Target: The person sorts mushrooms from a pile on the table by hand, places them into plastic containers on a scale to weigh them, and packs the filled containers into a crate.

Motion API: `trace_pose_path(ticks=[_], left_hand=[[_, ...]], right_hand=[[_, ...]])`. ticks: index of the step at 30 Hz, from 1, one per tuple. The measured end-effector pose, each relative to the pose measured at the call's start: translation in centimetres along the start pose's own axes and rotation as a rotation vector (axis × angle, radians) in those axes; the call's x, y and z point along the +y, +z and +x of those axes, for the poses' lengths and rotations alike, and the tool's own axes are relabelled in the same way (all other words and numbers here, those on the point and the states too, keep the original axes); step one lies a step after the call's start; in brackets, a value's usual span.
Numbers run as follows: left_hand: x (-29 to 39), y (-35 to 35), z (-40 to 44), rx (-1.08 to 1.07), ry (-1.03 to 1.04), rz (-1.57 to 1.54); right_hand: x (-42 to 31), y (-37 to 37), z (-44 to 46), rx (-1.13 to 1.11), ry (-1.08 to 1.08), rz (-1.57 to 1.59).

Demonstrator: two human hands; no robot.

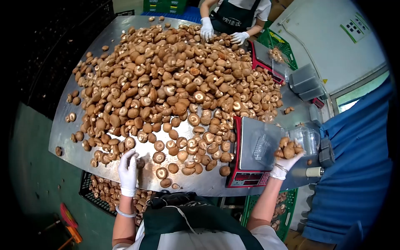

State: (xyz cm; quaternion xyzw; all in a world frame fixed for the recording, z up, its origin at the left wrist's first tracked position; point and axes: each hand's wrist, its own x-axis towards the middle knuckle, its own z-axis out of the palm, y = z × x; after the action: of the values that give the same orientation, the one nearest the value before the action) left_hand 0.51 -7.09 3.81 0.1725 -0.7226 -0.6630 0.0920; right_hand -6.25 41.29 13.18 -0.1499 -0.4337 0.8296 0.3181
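Brown shiitake mushrooms (pixel 166 79) lie heaped over the metal table. My right hand (pixel 284 166), in a white glove, cups several mushrooms (pixel 288 148) at the right side of the scale (pixel 255 166). On the scale's plate sits a clear plastic tray (pixel 263 148); an open clear plastic box (pixel 305 139) stands just beyond the held mushrooms. At the table's near left my gloved left hand (pixel 128 170) has its fingers extended, just below a mushroom (pixel 129 143). A darker mushroom (pixel 141 163) lies right beside it, partly hidden.
Across the table, a person's gloved hands (pixel 207 30) touch the heap. A second red scale (pixel 266 58) and stacked plastic trays (pixel 307 81) stand at the right. Below the near edge are a black crate (pixel 86 187) and a green crate (pixel 289 214) with mushrooms. A blue curtain (pixel 354 166) hangs right.
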Motion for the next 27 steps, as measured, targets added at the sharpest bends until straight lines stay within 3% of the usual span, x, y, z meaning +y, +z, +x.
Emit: trace_pose_path(ticks=[2,4,5,7,8,10,11,16,18,21,22,27], left_hand=[[-0.2,-1.1,0.0,0.027,0.024,0.027],[-1.5,-1.9,-0.1,0.044,0.000,-0.010],[-1.6,-2.1,-0.2,0.037,-0.007,-0.012],[-2.2,-2.3,-0.4,0.035,-0.002,0.014],[-3.3,-2.4,-0.3,0.041,0.007,0.014],[-2.8,-2.0,-0.5,0.034,0.024,0.113],[-2.4,-1.8,-0.6,0.025,0.088,0.235],[-1.7,-0.1,-1.0,-0.014,0.339,0.592],[-1.9,1.3,-0.7,-0.095,0.413,0.744],[-3.2,3.8,0.1,-0.255,0.446,0.991],[-4.0,4.6,0.3,-0.266,0.459,1.062],[-2.6,2.5,-0.3,-0.255,0.394,1.053]], right_hand=[[0.0,-1.0,-0.6,0.234,-0.091,-0.308],[0.3,-6.4,0.7,0.159,-0.095,-0.454],[1.0,-8.6,1.6,0.119,-0.182,-0.727],[1.2,-8.2,1.0,0.044,-0.316,-1.173],[1.3,-8.0,0.7,0.044,-0.313,-1.172],[1.1,-6.8,-0.1,-0.126,-0.468,-1.598],[1.0,-6.0,-0.6,-0.103,-0.443,-1.659],[0.7,-1.0,-2.7,-0.144,-0.710,-1.645],[2.5,2.6,-4.5,-0.311,-0.407,-1.220],[7.9,7.4,-8.1,-0.695,-0.472,-1.363],[10.5,8.0,-9.0,-0.852,-0.504,-1.246],[19.0,10.3,-11.6,-1.062,-0.313,-1.120]])
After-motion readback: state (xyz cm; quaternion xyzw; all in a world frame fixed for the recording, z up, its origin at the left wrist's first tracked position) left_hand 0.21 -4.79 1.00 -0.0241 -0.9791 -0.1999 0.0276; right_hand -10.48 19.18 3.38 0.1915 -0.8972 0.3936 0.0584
